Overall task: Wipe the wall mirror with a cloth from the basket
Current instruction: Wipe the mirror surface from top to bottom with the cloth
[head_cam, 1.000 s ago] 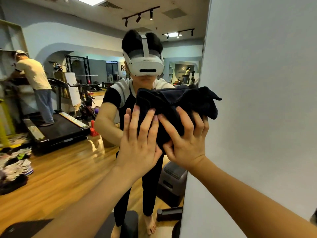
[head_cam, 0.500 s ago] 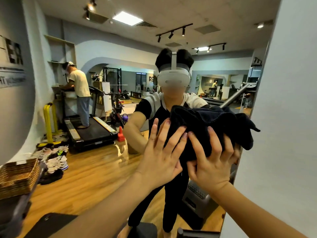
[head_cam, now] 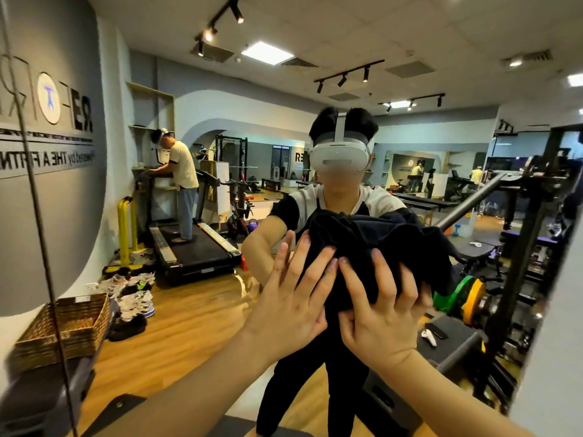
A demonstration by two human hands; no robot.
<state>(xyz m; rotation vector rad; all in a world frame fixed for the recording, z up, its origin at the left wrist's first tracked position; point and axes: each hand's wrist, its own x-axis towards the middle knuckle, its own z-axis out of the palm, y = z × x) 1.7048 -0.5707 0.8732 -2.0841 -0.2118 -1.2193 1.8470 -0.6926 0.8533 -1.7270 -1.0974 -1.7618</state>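
Two hands are pushing a dark, crumpled cloth flat against the big wall mirror. Left hand is pressing with straight, spread fingers. Right hand is gripping the cloth's bottom edge. One woven brown basket is sitting far off to the left.

We see a dark cloth at frame centre, soft, matt, thickly bunched fabric. The wall mirror behind it is smooth, glossy glass. At lower left the basket is woven wicker, rough and tan. Reflected floor at lower centre looks like polished wood planks with a sheen. Treadmill at left-centre has a matt black belt with metal-looking side rails. Yellow rails beside it look painted, glossy. Right-edge wall is matt and plain.
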